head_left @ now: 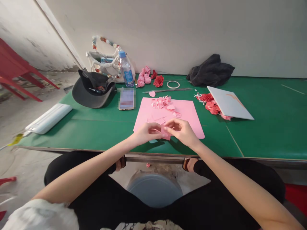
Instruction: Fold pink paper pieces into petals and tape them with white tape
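Observation:
Between my two hands is a small piece of pink paper (166,133), held near the table's front edge. My left hand (146,132) pinches its left side. From the right, my right hand (181,130) has thumb and fingers closed on its upper part. Beneath and behind them lies a stack of pink paper sheets (188,113). Flat cut pink pieces (157,119) rest on the stack just past my fingers. Farther back on it sits a heap of folded pink paper petals (161,103). My fingers hide part of the held piece.
On the green table (271,127) stand a cap (93,91), a phone (127,99), a water bottle (126,70) and a beaded bag (103,60). Paper roses (158,80), a tape roll (173,84), wires (172,90), black cloth (211,72) and a white board (231,102) lie behind and right.

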A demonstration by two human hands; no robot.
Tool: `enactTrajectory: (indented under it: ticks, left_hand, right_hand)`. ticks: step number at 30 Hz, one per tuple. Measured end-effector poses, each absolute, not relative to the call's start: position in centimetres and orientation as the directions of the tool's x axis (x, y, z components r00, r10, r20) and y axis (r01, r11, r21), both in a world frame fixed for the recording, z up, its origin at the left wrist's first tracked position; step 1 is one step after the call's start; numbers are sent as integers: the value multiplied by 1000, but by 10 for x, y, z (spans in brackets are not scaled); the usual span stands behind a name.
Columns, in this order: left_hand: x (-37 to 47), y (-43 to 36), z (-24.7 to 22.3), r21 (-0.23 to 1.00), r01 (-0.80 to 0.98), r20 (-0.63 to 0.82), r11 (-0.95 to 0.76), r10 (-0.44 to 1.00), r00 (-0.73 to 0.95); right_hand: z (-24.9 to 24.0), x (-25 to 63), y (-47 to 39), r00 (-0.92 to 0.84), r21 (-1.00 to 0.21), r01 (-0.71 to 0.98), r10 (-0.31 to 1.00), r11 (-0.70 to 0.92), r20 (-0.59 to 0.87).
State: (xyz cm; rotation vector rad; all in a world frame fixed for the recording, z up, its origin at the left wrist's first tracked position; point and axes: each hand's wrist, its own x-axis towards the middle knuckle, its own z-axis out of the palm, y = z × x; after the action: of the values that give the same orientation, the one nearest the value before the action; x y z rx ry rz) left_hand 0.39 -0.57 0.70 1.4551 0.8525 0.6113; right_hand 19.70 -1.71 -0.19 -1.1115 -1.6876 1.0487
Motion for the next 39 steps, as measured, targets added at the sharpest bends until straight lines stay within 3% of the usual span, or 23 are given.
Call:
enactTrajectory:
  ticks: [4,8,12,19,24,33,39]
  left_hand:
    - [6,-7,6,976,120,-216,180,790,574]
    - [5,-6,2,982,122,-188,144,808,558]
    - [3,-4,-1,984,120,-178,134,818,546]
    - [1,-4,6,979,129,-201,155,807,555]
    - [1,-4,5,975,107,-219,193,795,566]
    - [0,-2,0,976,92,-214,196,802,557]
    - [0,-1,-4,955,62,-279,291,800,531]
  right_hand:
    - [-4,193,-19,-240,-936,235,949,263,206]
    - [-3,193,-23,-236,-901,284,935,328,266]
    - [-2,196,-24,-304,-788,353,859,504,413]
    - [-6,205,-17,-454,-601,305,668,739,591]
    - [-3,207,-14,-499,-532,321,618,783,608]
    - [-3,207,-15,-476,-542,327,630,774,613]
    - [-5,209,-14,-507,-493,352,605,796,614]
